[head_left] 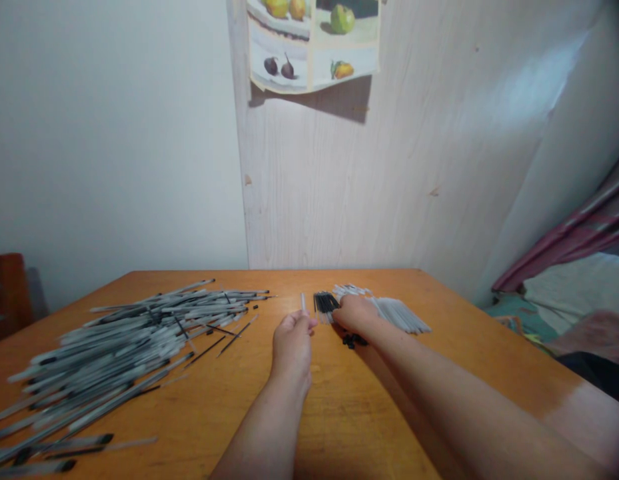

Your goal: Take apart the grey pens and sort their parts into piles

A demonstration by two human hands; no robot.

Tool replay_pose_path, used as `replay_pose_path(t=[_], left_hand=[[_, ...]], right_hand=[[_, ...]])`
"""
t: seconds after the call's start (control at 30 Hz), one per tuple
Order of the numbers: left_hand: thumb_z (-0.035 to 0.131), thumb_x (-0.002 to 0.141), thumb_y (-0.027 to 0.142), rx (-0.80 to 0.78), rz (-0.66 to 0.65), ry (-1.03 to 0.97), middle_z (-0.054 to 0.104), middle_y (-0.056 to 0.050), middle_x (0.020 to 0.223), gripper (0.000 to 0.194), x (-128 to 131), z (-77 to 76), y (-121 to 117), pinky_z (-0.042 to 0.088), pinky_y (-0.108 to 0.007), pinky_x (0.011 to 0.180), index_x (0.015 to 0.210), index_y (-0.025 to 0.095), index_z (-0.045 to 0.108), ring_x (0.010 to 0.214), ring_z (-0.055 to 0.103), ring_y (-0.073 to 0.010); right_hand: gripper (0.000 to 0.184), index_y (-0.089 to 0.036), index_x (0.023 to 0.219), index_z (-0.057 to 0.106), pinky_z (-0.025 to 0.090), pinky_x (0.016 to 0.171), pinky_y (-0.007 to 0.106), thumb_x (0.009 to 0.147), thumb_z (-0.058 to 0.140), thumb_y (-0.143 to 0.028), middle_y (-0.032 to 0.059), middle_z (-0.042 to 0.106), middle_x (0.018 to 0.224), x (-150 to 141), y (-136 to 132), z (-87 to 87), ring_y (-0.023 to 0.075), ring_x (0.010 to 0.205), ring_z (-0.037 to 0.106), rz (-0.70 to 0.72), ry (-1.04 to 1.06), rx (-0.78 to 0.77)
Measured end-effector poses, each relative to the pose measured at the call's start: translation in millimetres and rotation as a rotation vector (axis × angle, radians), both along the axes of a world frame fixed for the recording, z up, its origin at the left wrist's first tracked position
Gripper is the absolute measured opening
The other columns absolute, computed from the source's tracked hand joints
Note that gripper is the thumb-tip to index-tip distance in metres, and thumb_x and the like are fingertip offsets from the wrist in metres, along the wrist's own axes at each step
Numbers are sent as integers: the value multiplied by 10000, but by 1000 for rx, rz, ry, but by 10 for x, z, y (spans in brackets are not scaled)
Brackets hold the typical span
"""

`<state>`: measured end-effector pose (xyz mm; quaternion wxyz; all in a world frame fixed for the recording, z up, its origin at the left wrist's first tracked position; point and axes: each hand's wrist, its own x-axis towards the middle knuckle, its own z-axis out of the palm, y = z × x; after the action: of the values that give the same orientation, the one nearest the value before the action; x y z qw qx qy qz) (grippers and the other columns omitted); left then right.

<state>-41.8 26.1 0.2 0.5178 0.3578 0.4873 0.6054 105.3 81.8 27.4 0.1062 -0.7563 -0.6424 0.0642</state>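
My left hand (294, 327), its fingers closed, holds a translucent white pen barrel (303, 302) that points up and away from me. Just right of it, my right hand (356, 313) reaches down to a row of thin black pen refills (323, 301). Its fingers are bent together at the row's right edge, and whatever they pinch is hidden. Small black pen caps (350, 342) lie on the table just below this hand. Beyond its wrist is a neat row of translucent pen barrels (402, 316). Small whitish parts (350, 290) lie behind the hand.
A large loose heap of finished-looking pens (124, 347) with dark ends covers the left of the wooden table (339, 413). Several thin black refills (205, 351) lie along its right side. A wall with a fruit picture (314, 43) stands behind; a chair (6, 293) is at left.
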Motion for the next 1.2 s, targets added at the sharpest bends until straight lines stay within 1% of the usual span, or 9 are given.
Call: replay_pose_path(t=[0.13, 0.27, 0.5, 0.67, 0.93, 1.1, 1.2], left_hand=[[634, 792, 393, -7, 11, 5, 694, -63, 792, 237, 6, 26, -6, 437, -301, 766, 846, 167, 683, 767, 616, -178], [632, 797, 373, -9, 4, -18, 690, -61, 790, 222, 15, 6, 9, 443, -313, 802, 857, 164, 678, 765, 610, -174], [632, 805, 359, 4, 1, -28, 690, -59, 794, 201, 18, -42, 38, 448, -311, 811, 861, 171, 676, 770, 608, -173], [640, 806, 355, -7, 4, -35, 683, -51, 776, 191, 25, -33, 45, 451, -310, 812, 852, 173, 677, 759, 604, -170], [627, 816, 332, -2, 12, -33, 680, -49, 768, 182, 26, -22, 40, 448, -309, 820, 865, 165, 679, 766, 603, -169], [626, 816, 335, -2, 13, -14, 685, -49, 778, 172, 25, -32, 35, 440, -301, 815, 847, 175, 680, 764, 605, -168], [620, 816, 329, 4, 12, -21, 681, -48, 773, 162, 29, -47, 41, 438, -296, 799, 834, 177, 673, 758, 600, -167]], right_hand=[[281, -198, 985, 772, 511, 765, 326, 745, 664, -298, 160, 754, 995, -24, -8, 17, 285, 959, 700, -44, -13, -30], [302, -195, 986, 765, 514, 776, 304, 706, 706, -294, 144, 760, 958, -37, -1, 21, 272, 955, 706, -60, -15, -56], [288, -184, 1003, 763, 520, 793, 320, 766, 642, -295, 162, 749, 1058, -58, 26, 23, 273, 989, 705, -82, -12, -73], [306, -185, 1018, 760, 509, 811, 302, 753, 654, -294, 158, 750, 1058, -62, 7, 32, 268, 1012, 697, -78, -11, -74], [319, -161, 1016, 761, 526, 778, 347, 779, 594, -293, 183, 742, 1081, -65, 11, 26, 301, 1004, 701, -72, -10, -89], [325, -158, 1020, 764, 527, 775, 357, 769, 597, -280, 192, 741, 1070, -83, 12, 22, 310, 1001, 700, -80, -4, -94], [318, -166, 1014, 765, 520, 775, 345, 765, 605, -281, 184, 746, 1052, -69, 32, -1, 297, 986, 701, -75, 10, -84]])
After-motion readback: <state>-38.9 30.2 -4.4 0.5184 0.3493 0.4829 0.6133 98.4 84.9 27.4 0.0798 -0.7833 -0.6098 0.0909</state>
